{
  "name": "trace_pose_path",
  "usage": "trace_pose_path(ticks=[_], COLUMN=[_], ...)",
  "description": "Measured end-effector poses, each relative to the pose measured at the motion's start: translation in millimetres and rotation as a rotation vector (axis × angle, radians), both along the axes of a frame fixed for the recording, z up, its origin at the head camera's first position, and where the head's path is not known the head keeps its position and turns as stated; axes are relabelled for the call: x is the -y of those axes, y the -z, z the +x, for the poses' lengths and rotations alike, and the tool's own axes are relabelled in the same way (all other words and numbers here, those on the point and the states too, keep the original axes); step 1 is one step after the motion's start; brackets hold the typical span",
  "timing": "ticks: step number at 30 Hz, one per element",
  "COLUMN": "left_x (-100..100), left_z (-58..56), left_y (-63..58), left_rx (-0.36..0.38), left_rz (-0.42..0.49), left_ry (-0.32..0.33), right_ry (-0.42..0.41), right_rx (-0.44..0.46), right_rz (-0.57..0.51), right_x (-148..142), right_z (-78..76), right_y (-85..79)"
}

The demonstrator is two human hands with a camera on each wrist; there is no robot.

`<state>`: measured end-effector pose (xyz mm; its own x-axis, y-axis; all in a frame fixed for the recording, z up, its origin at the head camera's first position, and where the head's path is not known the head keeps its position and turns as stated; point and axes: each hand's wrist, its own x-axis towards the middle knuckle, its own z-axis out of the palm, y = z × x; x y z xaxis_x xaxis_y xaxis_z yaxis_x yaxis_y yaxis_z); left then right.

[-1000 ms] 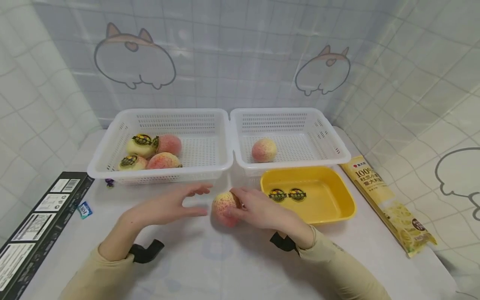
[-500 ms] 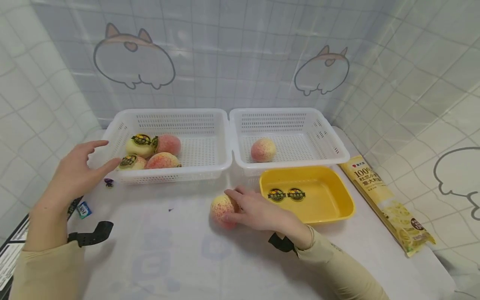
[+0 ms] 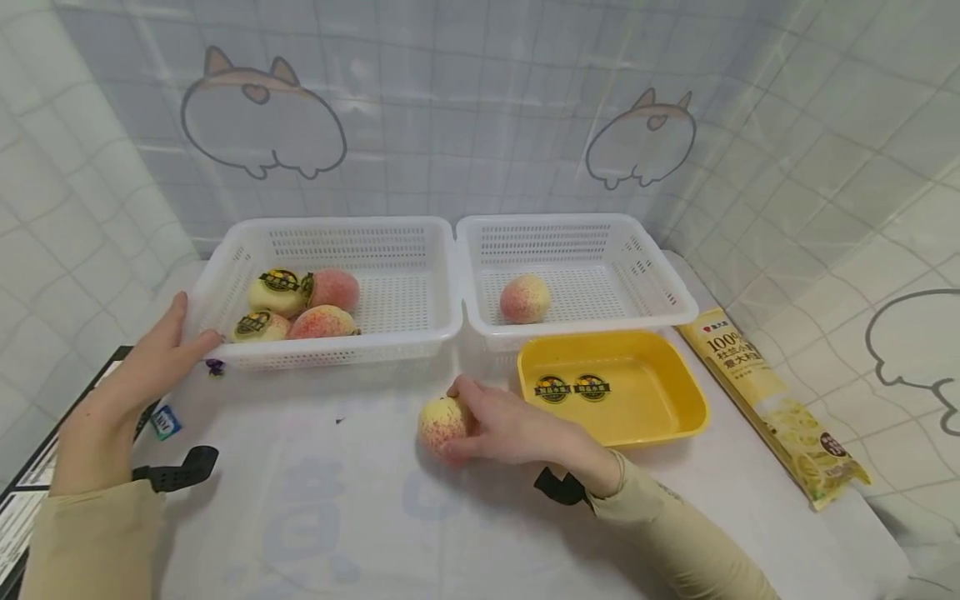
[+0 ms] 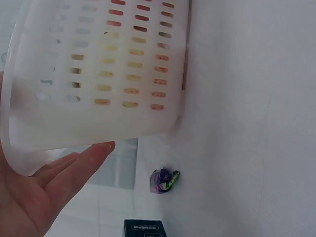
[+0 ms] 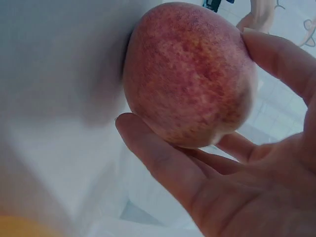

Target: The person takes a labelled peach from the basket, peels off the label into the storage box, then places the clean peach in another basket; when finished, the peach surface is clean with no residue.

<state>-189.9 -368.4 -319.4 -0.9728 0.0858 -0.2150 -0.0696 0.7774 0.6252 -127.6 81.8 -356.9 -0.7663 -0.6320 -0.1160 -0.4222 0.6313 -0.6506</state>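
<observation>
My right hand point(image 3: 517, 425) holds a red-and-yellow peach point(image 3: 442, 423) on the white tabletop, thumb on its near side and fingers behind. In the right wrist view the peach point(image 5: 190, 74) sits between thumb and fingertips. At the left, my left hand point(image 3: 153, 358) touches the front left corner of a white slotted basket point(image 3: 341, 343), its fingers fairly straight. The left wrist view shows fingers point(image 4: 79, 170) against the basket's outer wall. Inside that basket several peaches point(image 3: 327, 321) lie grouped at the left, two with black stickers. A second white basket point(image 3: 581, 320) contains one peach point(image 3: 525, 298).
A yellow tray point(image 3: 622, 433) with two black stickers stands in front of the right basket. Further right lies a yellow pasta bag point(image 3: 772, 408). A long black box point(image 3: 45, 467), a blue packet point(image 3: 166, 422) and a purple wrapped candy point(image 3: 215, 367) are at the left.
My left hand has left the area beside the held peach and travelled left to the left basket's corner. The right hand keeps its grip on the peach, which has turned slightly.
</observation>
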Motion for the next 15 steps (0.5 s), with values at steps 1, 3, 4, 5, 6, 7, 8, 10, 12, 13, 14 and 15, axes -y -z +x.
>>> trace_pose_path(ticks=[1, 3, 4, 5, 6, 7, 8, 10, 12, 13, 14, 15], left_x=[0, 0, 0, -1, -2, -3, -3, -4, -4, -4, -4, -4], left_z=[0.4, 1.0, 1.2, 1.5, 1.5, 1.7, 1.9, 2.2, 2.5, 2.6, 2.5, 2.4], left_y=[0.8, 2.1, 2.8, 3.5, 4.2, 4.8, 5.2, 5.5, 4.9, 4.6, 4.4, 4.3], left_rx=[-0.008, -0.018, -0.021, -0.020, -0.017, -0.014, -0.012, -0.013, -0.025, -0.032, -0.038, -0.041], left_rz=[-0.007, -0.014, -0.015, -0.019, -0.016, -0.016, -0.012, -0.022, -0.037, -0.047, -0.053, -0.054], left_ry=[0.001, -0.003, -0.007, -0.017, -0.022, -0.030, -0.034, -0.035, -0.027, -0.028, -0.027, -0.030], right_ry=[0.001, 0.005, 0.007, 0.011, 0.014, 0.017, 0.017, 0.013, 0.004, 0.004, 0.010, 0.016], right_rx=[0.011, 0.015, 0.009, 0.001, -0.008, -0.015, -0.017, -0.006, 0.012, 0.022, 0.025, 0.029], right_rz=[-0.011, -0.019, -0.020, -0.022, -0.021, -0.019, -0.017, -0.019, -0.039, -0.047, -0.046, -0.040], right_x=[0, 1, 1, 1, 0, -2, -4, -10, -18, -22, -26, -31], right_z=[0.0, 0.4, 0.9, 1.8, 2.9, 4.6, 6.2, 7.9, 4.2, 0.1, -6.7, -15.8], right_y=[0.5, 1.2, 1.1, 0.5, -1.1, -4.4, -9.3, -24.7, -45.8, -58.1, -70.0, -81.6])
